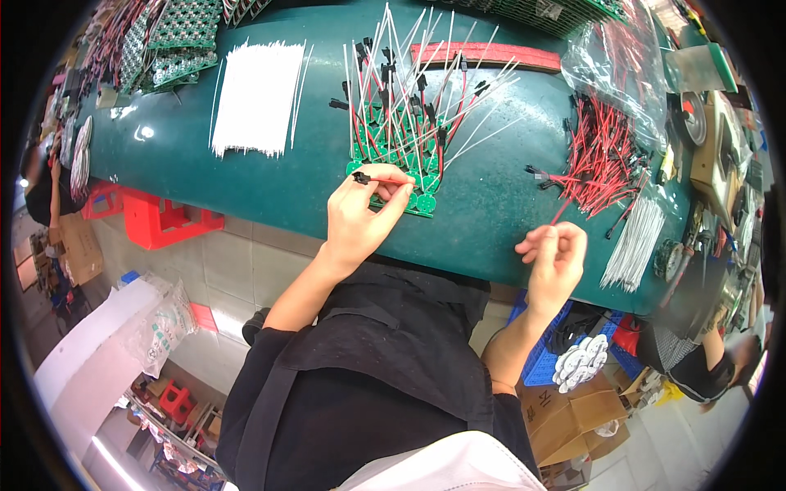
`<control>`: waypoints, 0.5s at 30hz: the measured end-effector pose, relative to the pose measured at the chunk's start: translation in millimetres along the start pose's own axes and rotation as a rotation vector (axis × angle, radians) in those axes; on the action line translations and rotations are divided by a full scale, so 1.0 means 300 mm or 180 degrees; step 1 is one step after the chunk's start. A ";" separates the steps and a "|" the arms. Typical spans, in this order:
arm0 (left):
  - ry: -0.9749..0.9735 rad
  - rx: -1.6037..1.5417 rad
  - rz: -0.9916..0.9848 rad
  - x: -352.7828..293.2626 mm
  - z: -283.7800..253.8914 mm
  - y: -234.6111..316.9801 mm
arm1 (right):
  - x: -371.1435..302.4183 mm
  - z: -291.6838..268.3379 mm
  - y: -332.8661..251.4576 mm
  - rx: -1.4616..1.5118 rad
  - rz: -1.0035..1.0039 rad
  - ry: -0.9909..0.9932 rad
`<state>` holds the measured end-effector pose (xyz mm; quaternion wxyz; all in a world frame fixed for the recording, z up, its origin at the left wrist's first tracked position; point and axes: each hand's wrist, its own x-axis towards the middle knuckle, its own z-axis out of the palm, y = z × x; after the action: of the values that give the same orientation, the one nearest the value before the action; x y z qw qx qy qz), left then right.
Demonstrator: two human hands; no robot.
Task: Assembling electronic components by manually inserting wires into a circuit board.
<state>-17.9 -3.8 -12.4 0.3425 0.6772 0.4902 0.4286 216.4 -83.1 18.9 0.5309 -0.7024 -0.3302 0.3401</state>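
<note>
My left hand (360,214) is closed in a pinch on a short red-and-black wire lead (383,180) with a black plug at its left end. It is at the front edge of a panel of small round green circuit boards (423,201). Many similar leads with black plugs and long thin white wires (472,139) stand up from the panel at various angles. Farther right, my right hand (558,255) pinches the end of another red wire (562,210), just in front of a heap of red-and-black leads (602,155). That wire's far end runs up to the heap.
A stack of white wires (258,98) lies to the left on the green table (176,168). Behind the panel is a red bar (491,56). More white wires (634,245) lie at the right. Green board stacks (184,29) stand far left; a red stool (164,221) is below the table.
</note>
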 end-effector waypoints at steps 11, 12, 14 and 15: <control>0.0129 0.0207 0.0330 -0.008 0.016 0.003 | -0.008 0.016 -0.044 0.1382 -0.0575 0.0380; 0.0123 0.0256 0.0398 -0.008 0.014 0.001 | -0.014 0.011 -0.045 0.1555 -0.0453 0.0215; 0.0110 0.0266 0.0452 -0.006 0.016 0.002 | -0.030 0.011 -0.044 0.1567 -0.0428 -0.0003; 0.0099 0.0281 0.0501 -0.004 0.016 0.002 | -0.038 0.017 -0.043 0.1578 -0.0396 -0.0225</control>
<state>-13.4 -5.6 -14.0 0.2699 0.7214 0.4591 0.4427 204.6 -86.9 31.7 0.6950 -0.5168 -0.2976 0.4016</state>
